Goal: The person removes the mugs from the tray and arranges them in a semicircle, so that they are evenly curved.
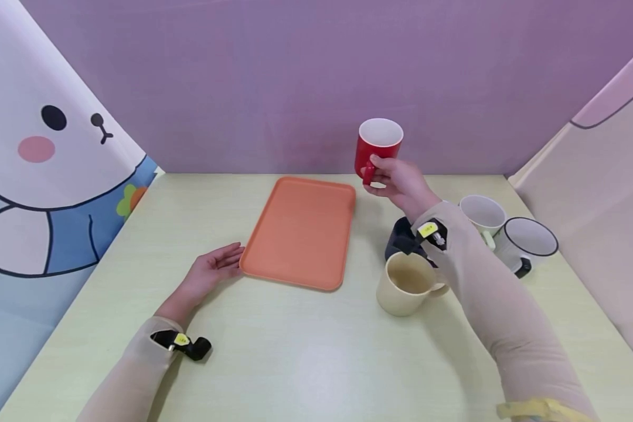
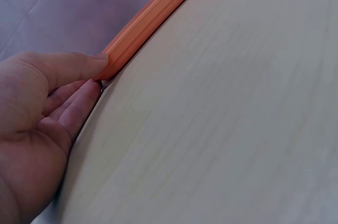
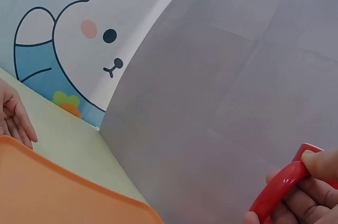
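My right hand [image 1: 401, 181] grips a red mug [image 1: 378, 146] with a white inside by its handle. The mug is upright and raised above the far end of the table. In the right wrist view, the thumb and curled fingers hold the red handle [image 3: 280, 187]. My left hand [image 1: 213, 269] rests on the table at the left edge of an orange rectangular tray [image 1: 300, 231]. Its fingers are fairly straight, with fingertips right at the tray rim [image 2: 142, 26]. The tray lies flat, and its surface is bare.
Under my right forearm stand a beige mug [image 1: 401, 290] and a dark mug [image 1: 395, 240], partly hidden by the sleeve. Farther right are a white mug [image 1: 482, 212] and a white mug with a black rim [image 1: 530, 237]. A purple backdrop [image 1: 242, 88] rises behind the table.
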A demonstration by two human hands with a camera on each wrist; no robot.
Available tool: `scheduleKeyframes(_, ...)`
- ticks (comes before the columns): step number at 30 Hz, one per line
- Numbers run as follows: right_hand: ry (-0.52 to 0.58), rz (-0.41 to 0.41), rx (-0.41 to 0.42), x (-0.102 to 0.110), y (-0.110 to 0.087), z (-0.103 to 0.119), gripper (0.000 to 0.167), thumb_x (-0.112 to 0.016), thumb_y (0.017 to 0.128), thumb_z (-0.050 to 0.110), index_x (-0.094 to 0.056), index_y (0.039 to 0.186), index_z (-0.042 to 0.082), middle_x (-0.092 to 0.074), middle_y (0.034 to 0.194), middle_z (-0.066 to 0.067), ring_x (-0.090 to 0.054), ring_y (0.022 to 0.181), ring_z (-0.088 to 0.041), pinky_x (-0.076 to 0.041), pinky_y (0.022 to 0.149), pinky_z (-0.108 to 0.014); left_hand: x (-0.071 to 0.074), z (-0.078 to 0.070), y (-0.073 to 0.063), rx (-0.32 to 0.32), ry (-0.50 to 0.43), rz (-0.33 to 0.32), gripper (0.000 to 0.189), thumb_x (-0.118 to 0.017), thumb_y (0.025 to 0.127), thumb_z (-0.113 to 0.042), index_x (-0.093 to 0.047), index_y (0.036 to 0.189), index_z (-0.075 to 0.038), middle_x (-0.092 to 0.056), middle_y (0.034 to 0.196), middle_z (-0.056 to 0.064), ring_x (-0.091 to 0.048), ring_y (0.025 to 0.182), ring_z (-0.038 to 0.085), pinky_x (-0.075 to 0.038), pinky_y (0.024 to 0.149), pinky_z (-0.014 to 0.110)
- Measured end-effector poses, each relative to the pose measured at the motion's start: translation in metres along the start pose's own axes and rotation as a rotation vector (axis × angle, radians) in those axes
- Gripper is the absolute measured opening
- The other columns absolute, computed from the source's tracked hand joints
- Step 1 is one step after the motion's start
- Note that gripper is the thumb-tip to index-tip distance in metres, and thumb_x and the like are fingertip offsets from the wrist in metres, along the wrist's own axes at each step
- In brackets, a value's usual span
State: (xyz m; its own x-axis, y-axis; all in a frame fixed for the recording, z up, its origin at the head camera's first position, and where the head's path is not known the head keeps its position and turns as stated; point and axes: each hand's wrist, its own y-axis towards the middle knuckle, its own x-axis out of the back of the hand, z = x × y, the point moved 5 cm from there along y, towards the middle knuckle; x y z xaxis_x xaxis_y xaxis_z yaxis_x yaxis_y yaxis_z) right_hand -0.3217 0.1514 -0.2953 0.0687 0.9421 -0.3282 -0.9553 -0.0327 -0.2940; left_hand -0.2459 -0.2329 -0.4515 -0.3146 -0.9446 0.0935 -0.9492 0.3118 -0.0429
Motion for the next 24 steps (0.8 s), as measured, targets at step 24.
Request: scheduleKeyframes(24, 0.069, 0.111, 0.076, 0.090, -0.066, 0.027, 0.009, -0.066, 0.097, 0.015, -0.070, 0.101, 0.008, -0.069, 0.092, -0.005, -0.063, 0.090, -0.018, -0.060, 0.078, -0.036, 0.000, 0.002, -0.001, 0.016, 0.017, -0.011, 0.063, -0.061, 0.093, 0.010, -0.035, 0.149, 0.008, -0.044, 0.145, 0.031, -0.061, 0.114, 0.004, -0.052, 0.096, 0.023)
